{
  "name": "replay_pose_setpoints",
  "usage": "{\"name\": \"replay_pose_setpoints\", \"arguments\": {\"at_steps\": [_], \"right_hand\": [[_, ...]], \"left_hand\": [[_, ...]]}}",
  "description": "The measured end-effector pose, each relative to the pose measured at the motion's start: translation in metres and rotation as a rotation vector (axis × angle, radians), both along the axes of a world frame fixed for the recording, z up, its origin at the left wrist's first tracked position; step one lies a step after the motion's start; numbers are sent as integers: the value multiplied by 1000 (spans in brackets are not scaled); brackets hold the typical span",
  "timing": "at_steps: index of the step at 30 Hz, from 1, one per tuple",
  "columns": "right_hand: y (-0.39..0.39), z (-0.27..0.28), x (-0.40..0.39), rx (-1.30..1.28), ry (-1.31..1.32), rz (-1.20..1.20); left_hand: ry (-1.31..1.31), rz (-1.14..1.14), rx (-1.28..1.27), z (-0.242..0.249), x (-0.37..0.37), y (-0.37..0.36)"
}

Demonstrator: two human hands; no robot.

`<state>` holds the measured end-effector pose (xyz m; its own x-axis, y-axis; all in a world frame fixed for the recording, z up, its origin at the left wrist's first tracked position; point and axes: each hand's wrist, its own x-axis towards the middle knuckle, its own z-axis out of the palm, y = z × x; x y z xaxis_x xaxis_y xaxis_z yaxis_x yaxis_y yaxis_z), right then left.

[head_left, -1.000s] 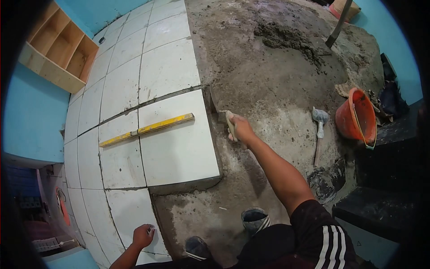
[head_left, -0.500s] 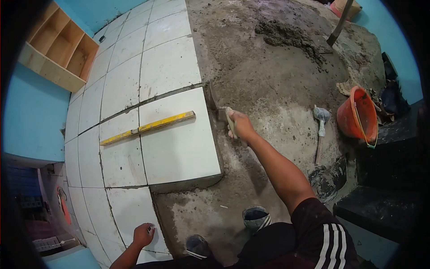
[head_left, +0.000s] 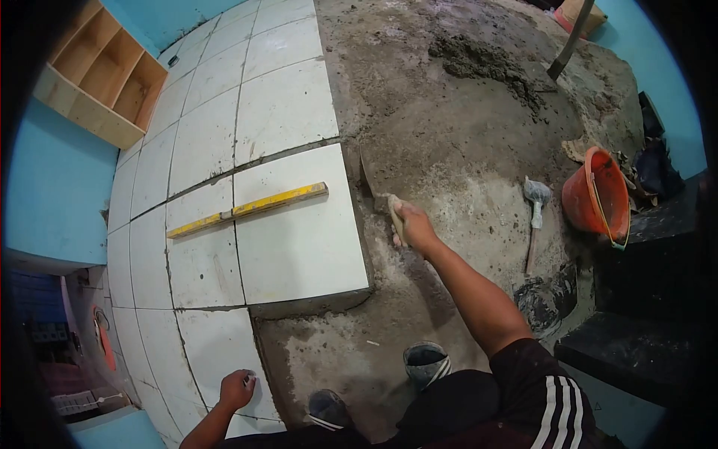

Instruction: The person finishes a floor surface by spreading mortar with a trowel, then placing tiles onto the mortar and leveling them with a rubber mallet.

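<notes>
My right hand is wrapped round the pale handle of a trowel. The narrow blade reaches up and left along the mortar at the right edge of a white floor tile. A yellow spirit level lies across that tile and its left neighbour. Lower down, my left hand rests on another white tile, its fingers curled in. Whatever it may hold is too small or hidden to make out.
A rubber mallet lies on rough concrete beside an orange bucket. Wet mortar is heaped farther back, near a long handle. A wooden shelf stands at the far left. Black steps border the right.
My right hand and the trowel have shifted slightly right and down, a little away from the tile's edge. My left hand stays almost in place.
</notes>
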<state>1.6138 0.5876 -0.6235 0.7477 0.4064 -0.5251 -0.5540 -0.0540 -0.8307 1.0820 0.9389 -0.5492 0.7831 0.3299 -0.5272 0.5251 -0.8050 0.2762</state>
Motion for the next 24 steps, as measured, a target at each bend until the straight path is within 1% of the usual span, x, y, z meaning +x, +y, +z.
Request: {"name": "replay_pose_setpoints", "arguments": {"at_steps": [2,4,8,10,12,14,17,20,22,24], "right_hand": [[10,-13,-18,0,-9,-17],[24,-14,-29,2,-3,-17],[39,9,-42,12,9,15],[36,13,-50,56,-4,16],[22,32,-54,62,32,58],[7,38,-53,91,66,73],[8,27,-54,132,-24,14],[26,-4,-28,22,-26,-62],[38,-20,-24,41,-60,-54],[51,-19,-29,40,-70,-36]], "left_hand": [[8,-14,6,2,3,2],[23,-22,5,4,4,-1],[28,2,16,5,-4,1],[44,-4,39,6,-2,1],[27,4,24,5,2,-1],[10,4,14,4,5,-2],[-2,-19,11,7,10,-3],[5,-47,23,6,4,-3],[11,-54,33,2,-7,1],[8,-18,34,5,-9,2]]}}
